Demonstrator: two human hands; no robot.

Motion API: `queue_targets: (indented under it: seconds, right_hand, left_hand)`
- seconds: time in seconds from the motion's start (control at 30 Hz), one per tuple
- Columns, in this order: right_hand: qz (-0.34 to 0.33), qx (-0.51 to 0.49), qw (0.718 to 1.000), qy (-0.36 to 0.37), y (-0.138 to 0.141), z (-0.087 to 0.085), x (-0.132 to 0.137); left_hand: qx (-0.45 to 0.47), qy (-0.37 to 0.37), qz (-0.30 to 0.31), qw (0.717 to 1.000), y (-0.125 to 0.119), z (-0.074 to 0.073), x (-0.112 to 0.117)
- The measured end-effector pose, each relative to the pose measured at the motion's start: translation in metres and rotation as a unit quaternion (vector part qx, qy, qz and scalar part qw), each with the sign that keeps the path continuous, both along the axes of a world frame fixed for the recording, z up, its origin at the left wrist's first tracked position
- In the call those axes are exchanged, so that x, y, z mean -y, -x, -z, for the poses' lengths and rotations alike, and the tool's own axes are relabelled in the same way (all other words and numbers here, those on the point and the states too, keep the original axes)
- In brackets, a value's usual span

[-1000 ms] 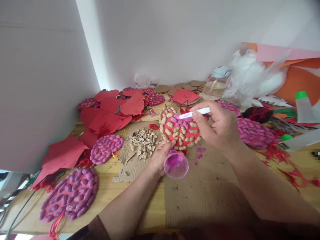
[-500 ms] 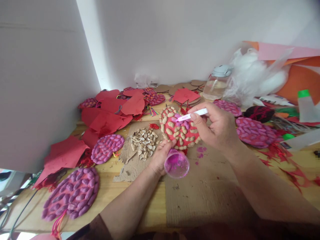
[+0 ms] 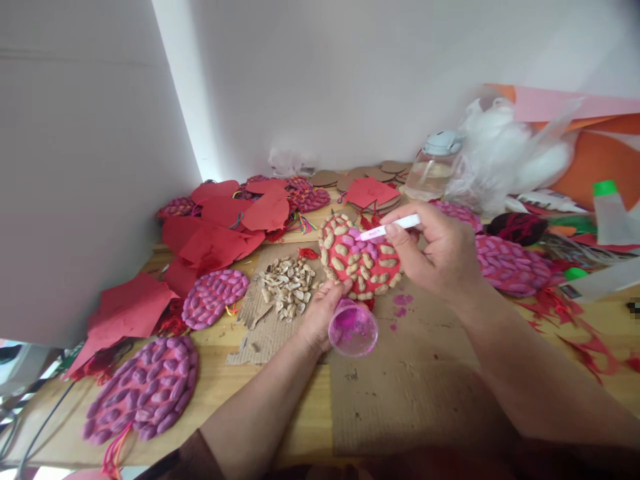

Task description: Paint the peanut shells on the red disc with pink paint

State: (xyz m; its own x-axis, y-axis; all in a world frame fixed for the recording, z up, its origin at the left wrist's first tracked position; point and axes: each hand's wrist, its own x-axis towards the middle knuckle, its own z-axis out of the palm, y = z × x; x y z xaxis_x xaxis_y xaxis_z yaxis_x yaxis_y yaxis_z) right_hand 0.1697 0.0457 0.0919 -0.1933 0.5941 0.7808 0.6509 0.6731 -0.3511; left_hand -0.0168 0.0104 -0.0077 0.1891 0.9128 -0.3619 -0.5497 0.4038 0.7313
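Observation:
My left hand [image 3: 324, 310] grips the lower left edge of a red heart-shaped board [image 3: 337, 273] covered with peanut shells. Most of its shells [image 3: 387, 262] are plain tan; a few in the upper middle [image 3: 356, 245] are pink. Between the thumb and fingers of my right hand [image 3: 437, 257] is a white marker pen [image 3: 390, 229], its tip at the pink shells. A clear plastic cup [image 3: 353, 330] stained inside with pink paint sits right against my left hand; whether the fingers also hold it I cannot tell.
Loose peanut shells [image 3: 287, 287] lie on cardboard [image 3: 390, 400] with pink paint spots. Pink shell-covered pieces [image 3: 143, 387] and red paper shapes [image 3: 220, 233] spread leftward. At the back right stand a water bottle [image 3: 433, 167], a plastic bag [image 3: 505, 153] and a green-capped bottle [image 3: 610, 213].
My right hand and the marker pen have shifted slightly to the right over the board. My left hand, the board and the cup stay nearly where they were.

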Motion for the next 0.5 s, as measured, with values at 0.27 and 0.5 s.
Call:
queue_targets:
  seconds: [0.27,0.5]
  right_hand:
    - [-0.011,-0.007,1.0,-0.015,0.0077,-0.0062,0.0061]
    - [-0.004,0.009,1.0,0.01,0.0008,-0.0016,0.003]
  left_hand:
    - [-0.006,0.0,0.006,1.0,-0.0001,0.0013,0.001]
    - [0.001,0.002,-0.01,1.0,-0.0014,-0.0009,0.001]
